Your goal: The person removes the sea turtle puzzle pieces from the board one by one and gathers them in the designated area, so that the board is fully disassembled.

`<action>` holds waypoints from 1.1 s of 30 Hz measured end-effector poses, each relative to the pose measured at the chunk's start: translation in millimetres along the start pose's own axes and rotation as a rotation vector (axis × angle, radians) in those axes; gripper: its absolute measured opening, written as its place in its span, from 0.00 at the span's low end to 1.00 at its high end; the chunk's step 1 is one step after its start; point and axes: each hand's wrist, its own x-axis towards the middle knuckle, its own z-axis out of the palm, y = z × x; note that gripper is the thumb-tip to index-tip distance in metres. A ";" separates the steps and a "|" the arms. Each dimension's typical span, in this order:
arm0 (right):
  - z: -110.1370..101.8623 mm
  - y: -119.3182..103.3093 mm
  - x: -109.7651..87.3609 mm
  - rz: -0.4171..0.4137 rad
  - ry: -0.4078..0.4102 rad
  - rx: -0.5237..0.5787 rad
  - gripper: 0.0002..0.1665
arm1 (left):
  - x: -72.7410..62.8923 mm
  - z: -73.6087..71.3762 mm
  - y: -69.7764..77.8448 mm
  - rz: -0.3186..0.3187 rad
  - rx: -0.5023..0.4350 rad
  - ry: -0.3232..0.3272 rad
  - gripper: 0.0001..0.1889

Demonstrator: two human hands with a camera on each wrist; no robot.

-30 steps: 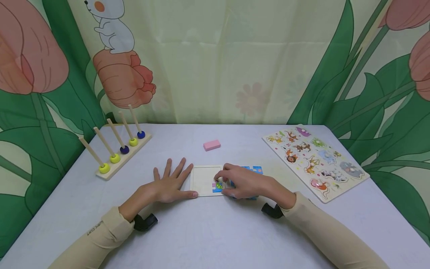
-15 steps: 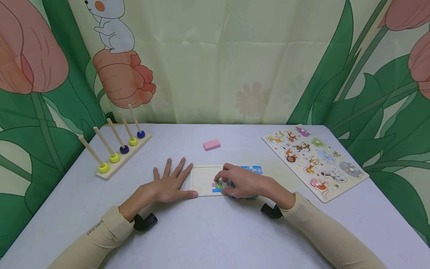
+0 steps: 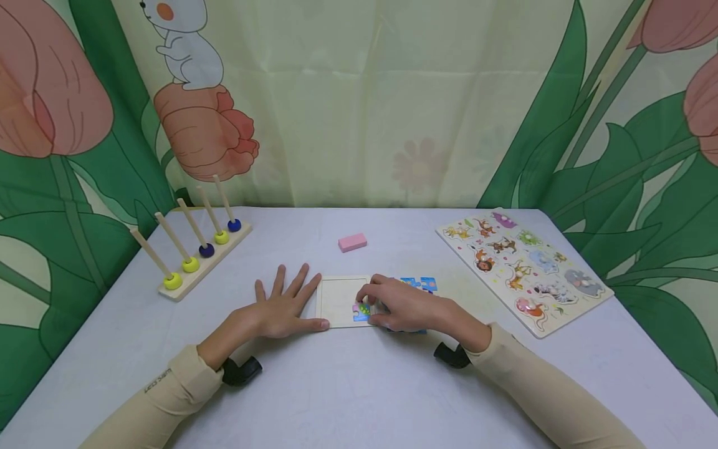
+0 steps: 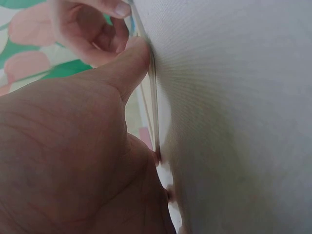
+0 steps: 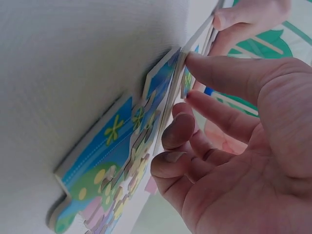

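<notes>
My left hand lies flat with fingers spread at the left side of a pale wooden puzzle frame. Its thumb and index fingertips touch the frame's edge. At the frame's lower right corner sits a blue, pink and green jigsaw piece. My right hand pinches this piece between thumb and index finger, as the right wrist view shows, where part of the piece appears between the fingertips. The other right fingers are curled. Several loose jigsaw pieces lie beneath and beside the right hand, partly hidden in the head view.
A pink block lies beyond the frame. At the left stands a wooden peg rack with yellow and dark blue beads. An animal puzzle board lies at the right. A printed curtain hangs behind the white-covered table.
</notes>
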 end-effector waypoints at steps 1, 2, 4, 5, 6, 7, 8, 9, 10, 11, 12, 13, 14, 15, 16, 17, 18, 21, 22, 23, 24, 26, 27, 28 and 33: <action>0.2 -0.1 0.0 -0.002 0.002 0.001 0.21 | 0.1 0.0 -0.1 0.001 0.000 -0.001 0.60; 0.3 -0.2 -0.1 -0.005 0.004 -0.001 0.21 | 0.3 0.3 -0.3 0.002 -0.001 0.000 0.60; 0.6 -0.5 -0.1 -0.009 0.008 -0.004 0.21 | 0.5 0.7 -0.6 0.004 -0.001 0.002 0.60; 0.8 -0.7 -0.1 -0.012 0.010 -0.007 0.21 | 0.4 0.9 -0.6 0.004 0.000 0.003 0.60; 0.8 -1.0 -0.1 -0.013 0.011 -0.009 0.21 | 0.3 0.9 -0.5 0.004 0.001 0.002 0.60; 0.9 -1.4 -0.2 -0.016 0.013 -0.012 0.21 | 0.3 1.0 -0.6 0.005 0.000 0.004 0.60; 1.0 -1.6 -0.2 -0.018 0.014 -0.015 0.21 | 0.2 1.2 -0.6 0.006 0.000 0.006 0.60; 1.0 -1.9 -0.2 -0.020 0.016 -0.016 0.21 | -0.1 1.1 -0.6 0.006 0.000 0.007 0.60; 1.0 -2.2 -0.2 -0.022 0.020 -0.017 0.21 | -0.3 1.0 -0.5 0.007 0.000 0.006 0.60; 1.3 -2.4 0.0 -0.025 0.023 -0.018 0.21 | -0.6 0.8 -0.2 0.006 -0.001 0.005 0.60; 1.3 -2.8 0.2 -0.028 0.026 -0.018 0.22 | -0.7 0.9 -0.2 0.007 -0.003 0.007 0.60; 1.3 -3.3 0.2 -0.027 0.029 -0.018 0.22 | -0.8 1.1 -0.3 0.008 -0.004 0.009 0.60; 1.4 -3.8 0.1 -0.024 0.031 -0.017 0.22 | -1.1 1.0 -0.3 0.008 -0.004 0.010 0.60; 1.4 -4.5 0.2 -0.021 0.033 -0.015 0.23 | -1.3 1.0 -0.2 0.009 -0.005 0.010 0.60; 1.5 -5.1 0.1 -0.017 0.034 -0.012 0.23 | -1.6 0.9 -0.1 0.009 -0.004 0.010 0.59; 1.5 -5.8 0.2 -0.013 0.034 -0.010 0.24 | -1.7 0.9 -0.2 0.010 -0.004 0.011 0.59; 1.4 -6.7 -0.1 -0.008 0.034 -0.008 0.24 | -1.7 1.0 -0.4 0.012 -0.005 0.014 0.59; 1.4 -8.5 -0.7 -0.002 0.038 -0.008 0.25 | -1.6 1.0 -0.7 0.016 -0.003 0.016 0.59; 1.4 -8.9 -0.9 -0.003 0.040 -0.010 0.25 | -1.5 1.1 -0.9 0.016 -0.002 0.017 0.59; 1.5 -9.3 -1.2 -0.003 0.043 -0.011 0.25 | -1.4 1.1 -1.0 0.017 -0.003 0.017 0.59; 1.6 -9.5 -1.5 -0.005 0.046 -0.014 0.24 | -1.3 1.1 -1.1 0.016 -0.004 0.017 0.59; 1.8 -10.1 -2.2 -0.005 0.052 -0.016 0.24 | -1.1 1.2 -1.2 0.014 -0.006 0.016 0.60; 2.2 -10.1 -2.3 -0.010 0.057 -0.018 0.24 | -0.9 1.4 -1.3 0.013 -0.008 0.016 0.60; 2.3 -10.3 -2.8 -0.010 0.060 -0.017 0.24 | -0.9 1.4 -1.2 0.013 -0.008 0.016 0.60; 3.1 -10.7 -4.5 -0.014 0.078 -0.019 0.23 | -0.7 1.6 -0.8 0.012 -0.008 0.017 0.60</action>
